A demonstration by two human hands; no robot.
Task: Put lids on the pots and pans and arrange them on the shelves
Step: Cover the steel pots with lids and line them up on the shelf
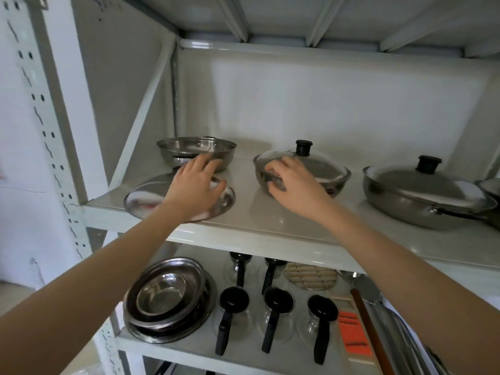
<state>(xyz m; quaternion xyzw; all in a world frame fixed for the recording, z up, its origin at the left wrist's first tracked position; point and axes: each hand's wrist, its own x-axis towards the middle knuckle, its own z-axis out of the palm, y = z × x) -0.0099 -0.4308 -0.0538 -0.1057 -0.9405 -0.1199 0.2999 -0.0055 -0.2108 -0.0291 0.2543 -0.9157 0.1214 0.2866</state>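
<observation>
On the upper shelf [270, 226] a steel lid [146, 198] lies flat near the front left corner. My left hand [196, 185] rests on top of it, fingers spread toward an open steel pan [197, 151] standing behind it. In the middle sits a steel pan [332, 182] under a glass lid with a black knob [303, 147]. My right hand [292, 182] grips this pan's near left rim. To the right stands a larger lidded pan [422, 196] with a black knob.
The edge of another pot [491, 185] shows at the far right. The lower shelf holds stacked steel bowls [165, 299], several glass jugs with black handles [273, 318], a round trivet [311, 276], an orange slicer [353, 334] and utensils. The shelf upright [62, 147] stands at left.
</observation>
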